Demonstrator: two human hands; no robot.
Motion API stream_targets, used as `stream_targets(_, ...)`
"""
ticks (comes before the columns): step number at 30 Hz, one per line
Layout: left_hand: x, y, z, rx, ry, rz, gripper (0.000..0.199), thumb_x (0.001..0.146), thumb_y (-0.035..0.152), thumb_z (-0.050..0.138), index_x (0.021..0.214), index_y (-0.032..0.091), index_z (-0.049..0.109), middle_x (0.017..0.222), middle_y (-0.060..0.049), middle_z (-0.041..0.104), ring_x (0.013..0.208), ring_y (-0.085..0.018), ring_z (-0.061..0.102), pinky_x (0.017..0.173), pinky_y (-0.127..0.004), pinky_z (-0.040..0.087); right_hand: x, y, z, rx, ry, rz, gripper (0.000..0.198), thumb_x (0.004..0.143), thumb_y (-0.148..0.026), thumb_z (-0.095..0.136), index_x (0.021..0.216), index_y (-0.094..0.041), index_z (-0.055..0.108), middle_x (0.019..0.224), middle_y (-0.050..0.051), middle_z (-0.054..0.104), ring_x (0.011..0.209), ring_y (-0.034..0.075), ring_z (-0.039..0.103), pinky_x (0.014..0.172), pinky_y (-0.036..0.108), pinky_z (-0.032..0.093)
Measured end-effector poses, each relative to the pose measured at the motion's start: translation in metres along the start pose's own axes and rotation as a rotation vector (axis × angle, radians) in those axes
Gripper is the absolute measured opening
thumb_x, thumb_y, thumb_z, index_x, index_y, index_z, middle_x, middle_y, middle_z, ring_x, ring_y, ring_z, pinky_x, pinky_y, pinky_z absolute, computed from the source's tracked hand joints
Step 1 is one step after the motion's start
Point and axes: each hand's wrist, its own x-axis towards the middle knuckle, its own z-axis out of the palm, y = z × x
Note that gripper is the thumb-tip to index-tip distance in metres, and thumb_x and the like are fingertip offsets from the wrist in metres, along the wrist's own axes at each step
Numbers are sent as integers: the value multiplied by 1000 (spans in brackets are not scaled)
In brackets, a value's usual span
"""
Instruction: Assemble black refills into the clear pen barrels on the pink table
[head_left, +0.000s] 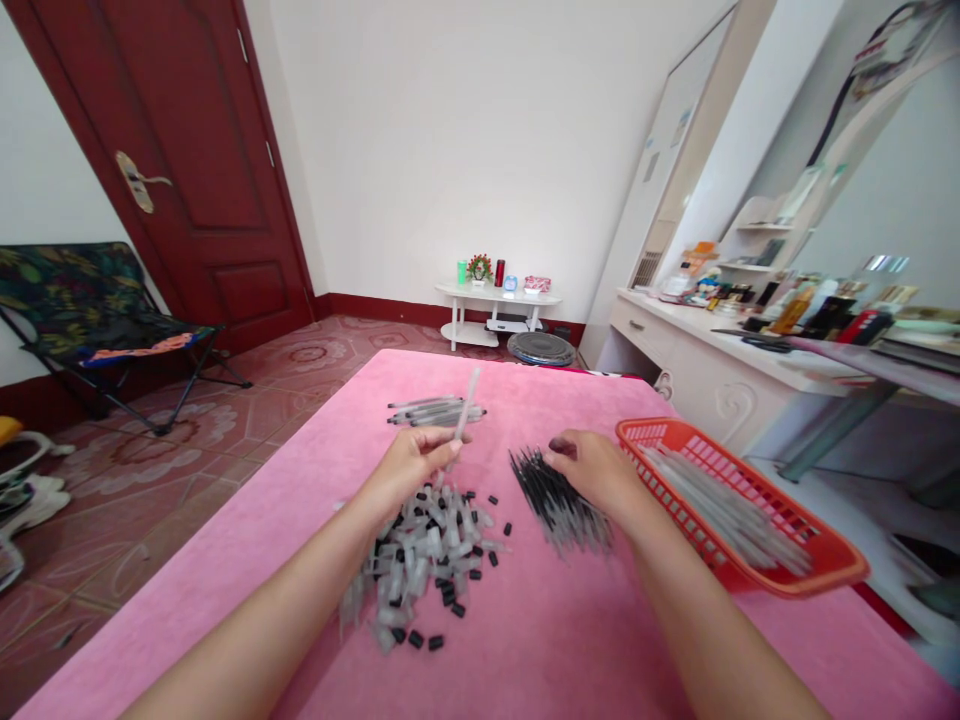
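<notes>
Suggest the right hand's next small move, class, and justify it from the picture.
Probably, the right hand should draw one from the pile of thin dark refills: it reaches the pile's far end, while the left hand holds a translucent tube tilted up.

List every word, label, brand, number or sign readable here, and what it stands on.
No text is readable.
Clear tube in the left hand: no legible marking.
Refills by the right hand: no legible marking.
Amber bottle on the dresser: too blurred.
Stickers on the tall cabinet: too small.
</notes>
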Motion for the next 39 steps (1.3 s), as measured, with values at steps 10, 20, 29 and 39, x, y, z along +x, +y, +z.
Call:
stream_targets(10,-3,6,-3,445,-163,269,16,74,27,60,72,15,71,65,-4,62,62,-15,53,59,-24,37,-9,-34,-1,801,-193,63,30,71,-42,61,81,-13,61,58,-1,59,40,6,48,40,18,40)
stream_targets(20,-9,16,9,-187,31,241,22,73,31,64,88,16,69,105,-9,64,89,-19,59,71,-26,46,-21,-54,26,1216,-281,233,34,69,-46,65,69,-13,58,57,0,59,37,5,46,38,17,36)
stream_targets(29,-15,1,27,-461,-135,69,26,73,31,65,93,17,58,92,-8,67,62,-12,59,55,-21,43,-40,-70,45,1403,-802,229,36,70,-49,63,80,-15,59,49,-7,45,33,2,30,35,17,26)
stream_targets(39,-7,-5,20,-649,137,-115,18,68,23,70,76,13,59,76,-5,69,65,-15,65,63,-25,51,-41,-74,40,702,-351,-50,30,73,-39,57,55,-14,56,47,-4,46,41,6,37,41,19,25)
